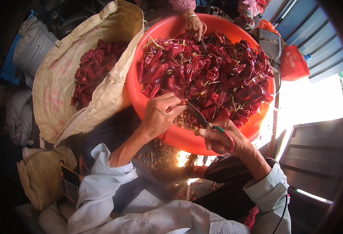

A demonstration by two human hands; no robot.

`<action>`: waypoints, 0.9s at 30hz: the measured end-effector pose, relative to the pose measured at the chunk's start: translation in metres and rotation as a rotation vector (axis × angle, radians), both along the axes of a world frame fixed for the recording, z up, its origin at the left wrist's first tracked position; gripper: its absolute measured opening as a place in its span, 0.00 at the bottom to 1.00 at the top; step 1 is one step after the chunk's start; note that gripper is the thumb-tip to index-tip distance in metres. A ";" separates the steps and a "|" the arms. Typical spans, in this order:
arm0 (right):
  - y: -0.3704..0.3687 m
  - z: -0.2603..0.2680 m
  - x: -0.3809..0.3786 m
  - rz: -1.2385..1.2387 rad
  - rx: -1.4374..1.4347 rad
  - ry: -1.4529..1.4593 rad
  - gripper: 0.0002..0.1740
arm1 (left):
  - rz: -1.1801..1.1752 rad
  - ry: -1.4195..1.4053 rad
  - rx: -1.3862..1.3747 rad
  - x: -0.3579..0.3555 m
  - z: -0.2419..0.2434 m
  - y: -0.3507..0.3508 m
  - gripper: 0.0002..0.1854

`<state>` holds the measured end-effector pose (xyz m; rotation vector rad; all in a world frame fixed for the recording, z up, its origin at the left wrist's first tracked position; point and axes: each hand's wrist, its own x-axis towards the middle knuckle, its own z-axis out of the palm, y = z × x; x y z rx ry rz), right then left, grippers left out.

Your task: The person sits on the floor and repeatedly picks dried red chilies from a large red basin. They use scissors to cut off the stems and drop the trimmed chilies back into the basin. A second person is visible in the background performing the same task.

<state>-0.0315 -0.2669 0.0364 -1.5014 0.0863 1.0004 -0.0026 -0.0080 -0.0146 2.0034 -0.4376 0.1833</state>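
A large red plastic basin (144, 108) in front of me holds a heap of dried red chili peppers (189, 70), many with pale stems. Over its near rim, my left hand (161, 112) pinches a red chili pepper (183, 101), mostly hidden by the fingers. My right hand (222, 136) grips scissors (197, 113) whose handle is wrapped in green and red. Their dark blades point up and left, the tip by the pinched pepper. Whether the blades touch it, I cannot tell.
Left of the basin, a wide-mouthed woven sack (56, 90) contains more red peppers (96, 70). Across the basin, another person's hand (194, 27) reaches in with scissors. A red bag (294, 63) stands at right. Stem scraps (156, 155) litter the floor below.
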 end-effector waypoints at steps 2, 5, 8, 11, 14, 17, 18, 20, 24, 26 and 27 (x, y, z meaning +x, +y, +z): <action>0.009 0.002 0.001 0.029 -0.104 -0.125 0.26 | 0.008 0.039 -0.039 0.000 0.003 0.003 0.10; 0.008 0.001 0.001 0.037 -0.283 -0.454 0.26 | -0.007 0.125 -0.147 0.004 0.008 0.003 0.12; 0.011 -0.010 -0.004 -0.038 -0.335 -0.689 0.29 | 0.003 0.177 -0.193 0.007 0.007 0.004 0.14; 0.012 -0.016 -0.004 -0.068 -0.406 -0.782 0.30 | 0.023 0.214 -0.259 0.004 0.007 0.003 0.14; 0.014 -0.011 0.000 -0.045 -0.483 -0.777 0.31 | 0.039 0.244 -0.283 0.003 0.010 0.004 0.11; 0.014 -0.011 0.000 -0.044 -0.503 -0.840 0.31 | 0.006 0.250 -0.248 0.003 0.007 0.005 0.09; 0.013 -0.013 0.000 -0.048 -0.501 -0.876 0.31 | -0.013 0.257 -0.260 0.001 0.009 0.003 0.09; 0.012 -0.017 -0.001 -0.052 -0.501 -0.928 0.29 | -0.052 0.251 -0.252 0.000 0.012 0.000 0.09; 0.014 -0.016 0.000 -0.014 -0.515 -0.946 0.26 | -0.080 0.216 -0.237 -0.002 0.015 -0.001 0.08; 0.013 -0.019 0.000 -0.008 -0.501 -0.918 0.24 | -0.079 0.225 -0.252 -0.003 0.015 -0.001 0.08; 0.012 -0.020 0.000 -0.006 -0.496 -0.904 0.24 | -0.080 0.237 -0.253 -0.003 0.014 -0.001 0.08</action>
